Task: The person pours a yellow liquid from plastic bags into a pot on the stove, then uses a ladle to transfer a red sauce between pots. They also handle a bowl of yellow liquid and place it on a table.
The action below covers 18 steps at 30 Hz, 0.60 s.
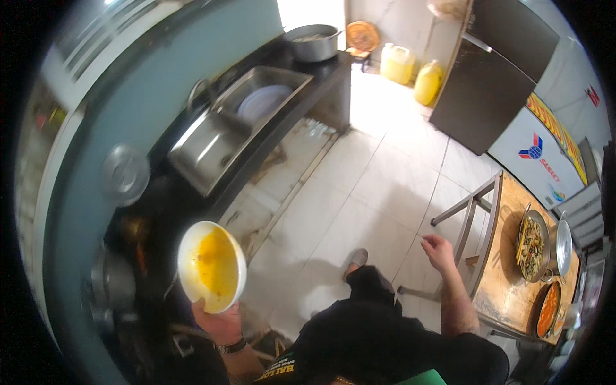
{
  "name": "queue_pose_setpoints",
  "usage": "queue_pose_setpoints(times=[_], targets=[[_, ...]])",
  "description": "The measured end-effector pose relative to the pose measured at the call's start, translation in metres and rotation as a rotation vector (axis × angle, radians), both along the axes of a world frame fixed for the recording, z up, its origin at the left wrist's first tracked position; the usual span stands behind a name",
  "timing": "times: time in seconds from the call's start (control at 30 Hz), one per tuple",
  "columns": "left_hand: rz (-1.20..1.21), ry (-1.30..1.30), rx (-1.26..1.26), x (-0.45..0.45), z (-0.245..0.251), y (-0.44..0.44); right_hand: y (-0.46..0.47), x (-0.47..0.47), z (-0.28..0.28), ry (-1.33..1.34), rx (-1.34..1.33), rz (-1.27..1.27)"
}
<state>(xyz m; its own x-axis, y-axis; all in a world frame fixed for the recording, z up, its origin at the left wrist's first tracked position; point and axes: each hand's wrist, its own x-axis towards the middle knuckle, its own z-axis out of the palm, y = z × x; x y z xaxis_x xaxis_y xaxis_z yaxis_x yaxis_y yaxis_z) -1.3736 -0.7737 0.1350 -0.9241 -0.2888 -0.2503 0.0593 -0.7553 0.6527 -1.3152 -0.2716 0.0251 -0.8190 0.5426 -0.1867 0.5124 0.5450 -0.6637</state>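
Note:
My left hand (220, 321), with a dark band at its wrist, grips the rim of a white bowl (185, 262). The bowl is tilted, and a yellow-orange liquid or residue (214, 264) coats its inside. Below and left of it lies the dark counter, where a blurred pot (113, 279) stands. Out to the right, over the tiled floor, my right hand (439, 251) hangs with its fingers loosely curled and nothing visible in them. It is nearest to the wooden table (500, 245).
Left, a steel double sink (207, 149) holds a bluish round basin (264, 103); a large pot (314, 44) stands beyond. On the table are a pan of mixed food (533, 248), a lidded pot (563, 245) and a pan of orange-red food (548, 308). Yellow jugs (398, 63) stand by the fridge (491, 72).

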Motion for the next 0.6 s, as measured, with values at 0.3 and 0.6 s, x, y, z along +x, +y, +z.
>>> queue_pose_setpoints(times=[0.3,0.6], targets=[[-0.411,-0.127,0.024,-0.277,-0.009,0.217,0.135,-0.075,-0.033,-0.461,-0.201,-0.023],[-0.694,0.041,-0.319,-0.514,-0.111,0.390,0.219,-0.300,-0.052,-0.555,-0.215,0.272]])
